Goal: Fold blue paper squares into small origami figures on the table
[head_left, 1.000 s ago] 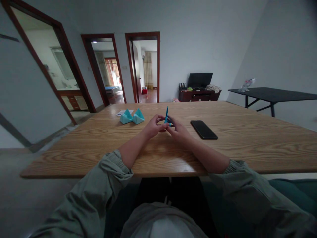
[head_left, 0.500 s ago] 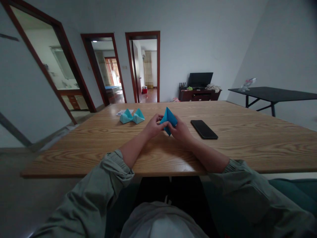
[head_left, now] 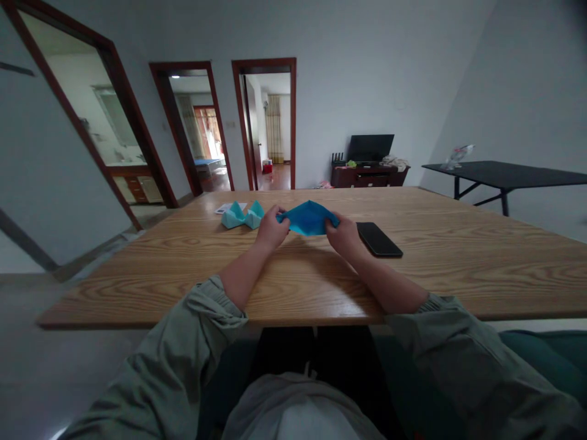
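**Blue origami paper [head_left: 308,218] pinched between both hands**

Left hand [head_left: 273,229] pinching one end, right hand [head_left: 343,237] the other, sheet pulled wide over wooden table [head_left: 413,287]. Folded teal paper shapes [head_left: 242,216] near left hand; black smartphone [head_left: 378,239] just beside right hand.

Blue origami paper [head_left: 308,219], creased, held spread open

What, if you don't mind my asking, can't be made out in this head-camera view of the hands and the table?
Head view:
- Ends of the blue paper: hidden by the left hand and right hand.
- Any printing on the white card: too small to read, and the teal paper folds cover part of it.
- Small pale object on the black table: too small to identify.
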Motion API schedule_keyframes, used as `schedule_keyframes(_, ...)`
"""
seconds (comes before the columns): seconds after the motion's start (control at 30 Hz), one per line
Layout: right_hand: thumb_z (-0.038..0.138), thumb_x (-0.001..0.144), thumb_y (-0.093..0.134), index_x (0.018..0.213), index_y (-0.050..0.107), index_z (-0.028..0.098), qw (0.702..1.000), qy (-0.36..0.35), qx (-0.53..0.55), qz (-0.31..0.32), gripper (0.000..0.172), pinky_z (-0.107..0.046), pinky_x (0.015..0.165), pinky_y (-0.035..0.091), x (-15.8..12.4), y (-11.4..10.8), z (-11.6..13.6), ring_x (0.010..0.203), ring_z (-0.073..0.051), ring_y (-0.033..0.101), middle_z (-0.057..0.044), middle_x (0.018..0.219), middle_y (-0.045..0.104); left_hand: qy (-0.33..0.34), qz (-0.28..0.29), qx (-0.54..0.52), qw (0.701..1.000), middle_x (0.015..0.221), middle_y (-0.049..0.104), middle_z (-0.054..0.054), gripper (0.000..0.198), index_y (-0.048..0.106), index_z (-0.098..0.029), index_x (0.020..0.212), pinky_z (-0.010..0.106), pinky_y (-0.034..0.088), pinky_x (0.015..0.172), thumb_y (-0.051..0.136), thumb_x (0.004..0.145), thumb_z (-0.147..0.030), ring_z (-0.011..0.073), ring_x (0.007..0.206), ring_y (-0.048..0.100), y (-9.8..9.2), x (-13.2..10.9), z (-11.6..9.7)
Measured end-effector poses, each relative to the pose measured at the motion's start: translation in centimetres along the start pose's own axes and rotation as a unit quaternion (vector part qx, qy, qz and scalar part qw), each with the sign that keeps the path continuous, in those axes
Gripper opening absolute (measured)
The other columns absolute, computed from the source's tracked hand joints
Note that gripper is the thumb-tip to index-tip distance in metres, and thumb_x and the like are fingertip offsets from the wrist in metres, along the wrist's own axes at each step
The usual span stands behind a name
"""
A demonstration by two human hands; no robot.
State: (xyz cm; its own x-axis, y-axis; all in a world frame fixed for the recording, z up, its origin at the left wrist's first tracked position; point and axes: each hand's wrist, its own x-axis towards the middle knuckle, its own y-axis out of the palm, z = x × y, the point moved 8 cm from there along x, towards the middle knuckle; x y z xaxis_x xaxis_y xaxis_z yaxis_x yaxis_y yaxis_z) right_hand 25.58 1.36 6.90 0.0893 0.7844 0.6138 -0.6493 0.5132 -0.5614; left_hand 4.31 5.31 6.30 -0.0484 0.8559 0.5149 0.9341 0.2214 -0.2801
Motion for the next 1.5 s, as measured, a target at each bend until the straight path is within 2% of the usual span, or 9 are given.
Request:
schedule_keyframes(0.2, 0.029, 0.085, 0.047, 0.110, 0.068, 0.021, 0.997, -0.017, 0.036, 0.064, 0.033, -0.032, 0.078, 0.049, 0.5, 1.2, -2.3, 0.087, -0.021, 0.065, -0.005, 0.097, 0.071, -0.072, 0.039, -0.025, 0.996, 0.072, 0.057, 0.000, 0.014, 0.056, -0.015, 0.079, 0.022, 0.051, 0.055, 0.048, 0.069, -0.009, 0.0098, 0.056, 0.059, -0.7, 1.1, 3.0)
schedule_keyframes(0.37, 0.025, 0.081, 0.056, 0.114, 0.068, 0.029, 0.938, -0.137, -0.124, 0.292, 0.035, -0.037, 0.097, 0.042, -1.5, 4.8, -2.9, 0.111, -0.026, 0.058, -0.003, 0.123, 0.063, 0.014, 0.250, 0.253, 0.935, 0.076, 0.064, 0.003, 0.021, 0.068, -0.017, 0.082, 0.023, 0.047, 0.064, 0.057, 0.064, -0.014, 0.0156, 0.071, 0.059, 0.4, -0.7, 4.4)
schedule_keyframes(0.47, 0.037, 0.085, 0.052, 0.116, 0.066, 0.030, 0.918, -0.138, -0.157, 0.337, 0.035, -0.038, 0.097, 0.041, -2.3, 5.2, -2.8, 0.114, -0.027, 0.056, -0.003, 0.130, 0.058, 0.032, 0.339, 0.282, 0.897, 0.083, 0.067, 0.003, 0.024, 0.069, -0.019, 0.090, 0.024, 0.046, 0.065, 0.059, 0.072, -0.030, 0.0167, 0.073, 0.060, 1.3, -2.0, 4.6)
schedule_keyframes(0.57, 0.044, 0.089, 0.047, 0.111, 0.068, 0.027, 0.921, -0.121, -0.159, 0.334, 0.035, -0.036, 0.090, 0.045, -2.2, 5.2, -2.7, 0.106, -0.026, 0.060, -0.006, 0.121, 0.063, 0.047, 0.307, 0.300, 0.902, 0.094, 0.067, 0.005, 0.034, 0.067, -0.020, 0.100, 0.026, 0.047, 0.072, 0.057, 0.076, -0.042, 0.0189, 0.083, 0.061, 1.2, -1.7, 4.2)
schedule_keyframes(0.8, 0.047, 0.082, 0.056, 0.130, 0.053, 0.018, 0.931, -0.119, -0.195, 0.284, 0.056, -0.037, 0.093, 0.042, -1.6, 4.8, -3.3, 0.110, -0.029, 0.057, -0.014, 0.123, 0.060, 0.062, 0.269, 0.322, 0.906, 0.104, 0.066, 0.007, 0.056, 0.058, -0.018, 0.124, 0.025, 0.047, 0.079, 0.066, 0.070, -0.034, 0.0181, 0.089, 0.061, 0.9, -1.1, 4.2)
schedule_keyframes(0.97, 0.057, 0.079, 0.056, 0.120, 0.058, 0.020, 0.939, -0.112, -0.170, 0.276, 0.055, -0.035, 0.086, 0.044, -1.4, 4.5, -3.3, 0.102, -0.027, 0.059, -0.013, 0.114, 0.063, 0.078, 0.304, 0.319, 0.894, 0.088, 0.067, 0.003, 0.038, 0.066, -0.019, 0.108, 0.024, 0.046, 0.070, 0.062, 0.072, -0.029, 0.0158, 0.076, 0.061, 1.2, -1.4, 3.9)
schedule_keyframes(1.23, 0.021, 0.072, 0.061, 0.091, 0.068, 0.023, 0.933, -0.175, -0.194, 0.247, 0.020, -0.029, 0.085, 0.042, -1.1, 4.1, -2.3, 0.096, -0.021, 0.059, -0.007, 0.104, 0.064, 0.111, 0.311, 0.319, 0.888, 0.079, 0.067, 0.001, 0.020, 0.067, -0.019, 0.086, 0.023, 0.043, 0.064, 0.059, 0.067, -0.020, 0.0155, 0.072, 0.059, 1.3, -1.7, 3.4)
schedule_keyframes(1.4, 0.036, 0.080, 0.058, 0.087, 0.072, 0.022, 0.933, -0.112, -0.166, 0.300, 0.021, -0.029, 0.078, 0.044, -1.5, 4.7, -2.9, 0.085, -0.023, 0.062, -0.007, 0.089, 0.070, 0.052, 0.351, 0.278, 0.892, 0.070, 0.065, 0.002, 0.035, 0.069, -0.017, 0.079, 0.023, 0.040, 0.057, 0.054, 0.077, -0.048, 0.0148, 0.064, 0.056, 1.2, -1.9, 3.9)
schedule_keyframes(1.5, 0.042, 0.083, 0.054, 0.084, 0.071, 0.021, 0.933, -0.110, -0.185, 0.288, 0.027, -0.031, 0.074, 0.044, -1.4, 4.6, -2.9, 0.082, -0.024, 0.062, -0.009, 0.088, 0.070, 0.043, 0.351, 0.269, 0.896, 0.073, 0.066, 0.002, 0.034, 0.069, -0.017, 0.081, 0.023, 0.039, 0.056, 0.056, 0.076, -0.048, 0.0144, 0.064, 0.056, 1.2, -1.8, 4.0)
